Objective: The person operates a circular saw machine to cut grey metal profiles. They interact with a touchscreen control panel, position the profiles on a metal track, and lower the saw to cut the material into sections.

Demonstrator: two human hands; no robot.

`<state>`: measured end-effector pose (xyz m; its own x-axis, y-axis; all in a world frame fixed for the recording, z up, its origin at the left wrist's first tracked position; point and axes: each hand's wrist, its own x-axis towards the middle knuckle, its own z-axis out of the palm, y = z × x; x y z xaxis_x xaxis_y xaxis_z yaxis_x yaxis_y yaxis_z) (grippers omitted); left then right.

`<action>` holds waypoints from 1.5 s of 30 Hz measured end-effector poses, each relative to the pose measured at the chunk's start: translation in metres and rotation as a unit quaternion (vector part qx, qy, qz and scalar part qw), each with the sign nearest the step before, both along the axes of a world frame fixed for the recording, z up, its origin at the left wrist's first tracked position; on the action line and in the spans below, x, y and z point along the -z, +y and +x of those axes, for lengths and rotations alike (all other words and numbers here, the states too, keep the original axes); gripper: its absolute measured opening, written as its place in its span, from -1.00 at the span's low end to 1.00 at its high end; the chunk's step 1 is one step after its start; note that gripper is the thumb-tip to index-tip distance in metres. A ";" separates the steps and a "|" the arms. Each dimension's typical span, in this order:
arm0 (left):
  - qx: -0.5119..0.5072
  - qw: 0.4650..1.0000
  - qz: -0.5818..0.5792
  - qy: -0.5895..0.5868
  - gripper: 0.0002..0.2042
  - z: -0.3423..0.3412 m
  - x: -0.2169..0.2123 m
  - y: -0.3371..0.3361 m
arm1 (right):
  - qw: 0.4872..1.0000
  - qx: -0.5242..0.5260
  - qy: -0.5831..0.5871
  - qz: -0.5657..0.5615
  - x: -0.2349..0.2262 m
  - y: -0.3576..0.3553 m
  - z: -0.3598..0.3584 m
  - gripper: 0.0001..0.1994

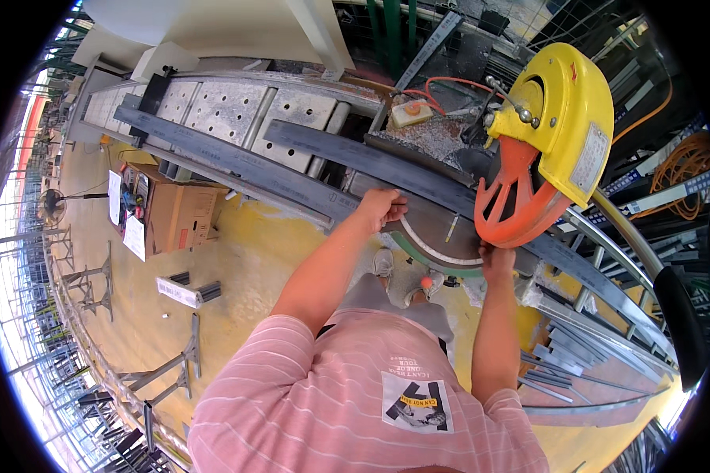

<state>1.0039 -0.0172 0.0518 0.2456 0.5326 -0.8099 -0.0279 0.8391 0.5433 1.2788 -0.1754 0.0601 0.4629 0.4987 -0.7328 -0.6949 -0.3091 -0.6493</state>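
- Left hand [383,209]: fingers curled, at the near side of the saw base, just beyond the right end of the near grey bar [237,158]; whether it grips anything cannot be told.
- Right hand [497,258]: just below the orange guard [517,206], fingers partly hidden; its grip cannot be told.
- Far grey bar [355,158]: lies lengthwise across the saw base, its left end over the conveyor [221,107]; it runs right, behind the orange guard.
- Cutting saw: yellow housing [566,118] at far right, above the orange guard; black handle [681,319] farther right; curved pale scale [430,251] between the hands.
- Left side: cardboard box [183,217] on the near side of the conveyor.
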 end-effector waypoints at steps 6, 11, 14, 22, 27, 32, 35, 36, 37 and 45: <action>-0.076 0.997 0.007 0.017 -0.77 -0.013 0.000 0.021 | 0.997 0.062 -0.019 -0.031 0.052 -0.089 0.155 -0.74; -0.082 0.996 0.030 0.029 -0.78 -0.014 0.005 0.035 | 0.987 0.157 -0.031 0.004 0.091 -0.145 0.234 -0.77; -0.095 0.994 0.048 0.021 -0.79 -0.025 0.013 0.038 | 0.989 0.139 -0.038 0.018 0.087 -0.116 0.201 -0.79; -0.082 0.992 0.075 0.058 -0.75 -0.030 0.016 0.048 | 0.990 0.118 -0.002 0.074 0.077 -0.058 0.103 -0.77; -0.022 0.989 0.083 0.119 -0.73 -0.032 0.012 0.046 | 0.990 0.113 0.014 0.080 0.071 -0.045 0.079 -0.75; -0.022 0.984 0.099 0.144 -0.75 -0.029 0.004 0.046 | 0.989 0.141 0.005 0.047 0.057 -0.034 0.054 -0.74; -0.037 0.989 0.098 0.108 -0.75 -0.011 0.006 0.054 | 0.999 0.040 -0.012 -0.017 0.043 -0.047 0.071 -0.76; -0.055 0.991 0.091 0.083 -0.74 -0.014 0.019 0.056 | 0.993 -0.077 -0.081 -0.048 0.021 -0.046 0.073 -0.76; -0.069 0.990 0.078 0.090 -0.74 -0.014 0.022 0.055 | 0.967 -0.189 -0.147 -0.091 -0.016 -0.039 0.070 -0.77; -0.078 0.991 0.066 0.085 -0.87 -0.016 0.027 0.058 | 0.794 -0.059 -0.334 0.505 -0.367 0.012 -0.043 -0.27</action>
<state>0.9875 0.0403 0.0248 0.0178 0.6571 -0.7536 -0.0501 0.7534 0.6557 1.2359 -0.1630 0.4274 0.4862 0.7451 0.4565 -0.0966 0.5651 -0.8194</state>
